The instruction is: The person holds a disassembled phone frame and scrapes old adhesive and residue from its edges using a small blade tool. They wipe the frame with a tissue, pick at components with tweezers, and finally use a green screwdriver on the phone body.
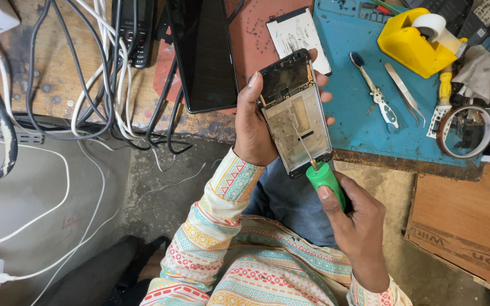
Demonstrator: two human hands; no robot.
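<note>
left hand (253, 127) wrapped closed around the opened phone (296, 113), thumb on one edge, fingertips showing at the other. right hand (358, 218) gripped shut on the green-handled screwdriver (324, 177), its thin shaft tip resting on the phone's inner plate. phone held just below the blue mat (358, 113); on that mat lie tweezers (404, 90) and a yellow tape dispenser (412, 42).

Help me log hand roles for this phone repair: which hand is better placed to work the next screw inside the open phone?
Probably the right hand: it grips the green-handled screwdriver, whose tip already rests inside the opened phone. The left hand is wrapped around the phone's edge, holding it up.
</note>
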